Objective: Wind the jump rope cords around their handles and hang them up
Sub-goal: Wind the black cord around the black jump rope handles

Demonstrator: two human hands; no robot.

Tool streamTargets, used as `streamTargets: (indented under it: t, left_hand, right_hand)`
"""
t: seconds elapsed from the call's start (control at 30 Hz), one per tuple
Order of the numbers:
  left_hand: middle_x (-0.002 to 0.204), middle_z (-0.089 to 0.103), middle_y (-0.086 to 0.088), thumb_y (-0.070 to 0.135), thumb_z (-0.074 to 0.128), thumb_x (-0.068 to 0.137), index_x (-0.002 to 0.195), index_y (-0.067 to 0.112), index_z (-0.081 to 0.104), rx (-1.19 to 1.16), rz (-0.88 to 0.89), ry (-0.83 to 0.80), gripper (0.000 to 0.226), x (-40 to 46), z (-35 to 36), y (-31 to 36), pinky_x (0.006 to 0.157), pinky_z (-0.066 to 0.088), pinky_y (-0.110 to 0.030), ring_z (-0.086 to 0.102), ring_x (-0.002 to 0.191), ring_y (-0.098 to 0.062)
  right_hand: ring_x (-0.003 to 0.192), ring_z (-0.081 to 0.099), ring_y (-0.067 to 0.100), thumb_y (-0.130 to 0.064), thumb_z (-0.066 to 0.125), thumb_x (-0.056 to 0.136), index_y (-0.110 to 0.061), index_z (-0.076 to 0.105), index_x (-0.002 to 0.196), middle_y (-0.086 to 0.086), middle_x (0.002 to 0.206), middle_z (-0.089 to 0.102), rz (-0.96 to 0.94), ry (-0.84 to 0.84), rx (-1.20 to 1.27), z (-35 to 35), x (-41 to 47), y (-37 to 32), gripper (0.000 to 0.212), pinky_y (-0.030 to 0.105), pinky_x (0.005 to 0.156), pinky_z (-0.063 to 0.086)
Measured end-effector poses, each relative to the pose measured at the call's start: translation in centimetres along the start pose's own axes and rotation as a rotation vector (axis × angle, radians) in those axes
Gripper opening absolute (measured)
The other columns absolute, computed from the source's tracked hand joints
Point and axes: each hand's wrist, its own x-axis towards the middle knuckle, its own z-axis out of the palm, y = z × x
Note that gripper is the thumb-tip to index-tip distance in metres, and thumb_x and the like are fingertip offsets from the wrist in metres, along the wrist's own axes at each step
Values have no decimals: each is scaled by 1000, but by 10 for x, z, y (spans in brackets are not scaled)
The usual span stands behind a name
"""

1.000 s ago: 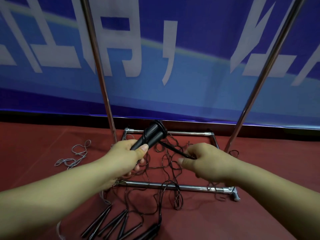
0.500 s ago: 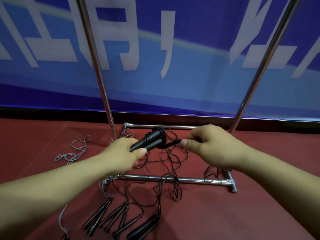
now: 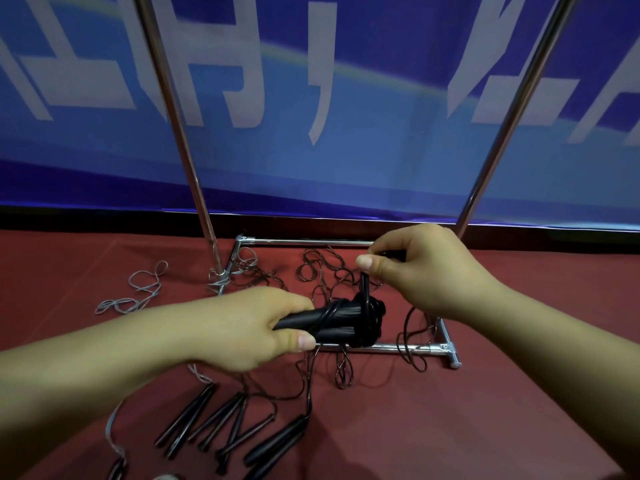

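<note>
My left hand grips a pair of black jump rope handles, held side by side and lying roughly level. Black cord is coiled around their right end. My right hand is above and to the right of that end and pinches the black cord, which runs straight down into the coil. Several more black handles lie on the red floor below my hands. Their thin cords sprawl in a tangle across the rack's base.
A chrome rack has two slanting uprights and a rectangular base frame on the red floor. A grey cord lies loose at the left. A blue banner covers the wall behind.
The handles have swung from pointing up and away to lying level and lower. My right hand has gone from beside the coil to above it, pulling the cord upward.
</note>
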Motion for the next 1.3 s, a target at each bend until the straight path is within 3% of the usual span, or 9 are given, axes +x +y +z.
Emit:
streamTargets:
  t: [0.17, 0.27, 0.4, 0.53, 0.77, 0.9, 1.0, 1.1, 1.3]
  left_hand:
    - [63, 49, 9, 38, 60, 98, 89, 28, 57, 53, 26, 59, 14, 2, 1, -2, 57, 40, -28, 45, 55, -8]
    - [64, 53, 7, 41, 61, 97, 91, 30, 58, 108, 45, 107, 13, 2, 1, -2, 57, 41, -27, 48, 55, -7]
    - [67, 58, 6, 46, 59, 96, 93, 38, 57, 215, 78, 108, 9, -3, 0, -1, 58, 43, -27, 54, 60, -8]
    - [75, 63, 4, 49, 57, 96, 106, 39, 58, 274, 158, 138, 14, -6, 1, -4, 66, 49, -35, 59, 70, -11]
    - [65, 53, -7, 34, 61, 97, 97, 34, 63, -97, 321, 299, 1, -4, 3, -4, 50, 37, -26, 44, 50, -11]
    - [62, 47, 0, 27, 61, 98, 97, 30, 64, -229, 320, 377, 4, 1, 1, -6, 50, 34, -23, 40, 52, -7]
    - [60, 47, 11, 27, 59, 100, 93, 30, 62, -334, 293, 407, 8, 5, 0, -8, 48, 36, -25, 44, 52, -8]
    - [67, 55, 7, 33, 57, 100, 104, 23, 65, -412, 253, 479, 12, 8, -1, -10, 55, 44, -26, 56, 58, -10]
    - [66, 62, 4, 29, 57, 101, 77, 33, 61, -534, 136, 586, 25, 11, -5, -20, 63, 48, -41, 59, 57, -15]
  right_hand:
    - [72, 66, 10, -41, 74, 85, -25, 75, 82, -4, 76, 72, 72, -24, 155, 5, 1, 5, 17, 22, 66, 52]
    - [70, 66, 13, -37, 75, 84, -22, 74, 84, 1, 79, 74, 95, -46, 272, 6, 1, 4, 15, 18, 63, 51]
    - [71, 61, 15, -30, 79, 82, -14, 71, 84, 11, 81, 72, 110, -167, 359, 9, 1, 4, 17, 37, 73, 56]
    - [59, 54, 2, -25, 74, 84, -10, 68, 82, -7, 64, 62, 83, -318, 449, 7, -2, 3, 17, 16, 59, 45]
    - [47, 48, 10, -27, 60, 91, -4, 58, 82, 4, 61, 52, 247, -367, 814, 6, -1, -1, 25, 20, 46, 43]
    - [55, 46, 10, 0, 52, 94, -22, 71, 70, -1, 61, 53, 270, -342, 726, 11, -1, -3, 38, 24, 56, 41]
    - [59, 49, 15, -11, 48, 101, -10, 64, 84, 3, 66, 54, 362, -288, 746, 18, -1, -5, 23, 30, 62, 45]
    - [55, 48, 13, -25, 45, 105, -12, 59, 84, 2, 64, 54, 402, -247, 760, 24, 2, -8, 28, 30, 63, 44]
    - [52, 48, 12, -25, 52, 103, -15, 59, 93, 4, 69, 58, 298, -203, 654, 26, 1, -17, 16, 26, 50, 41]
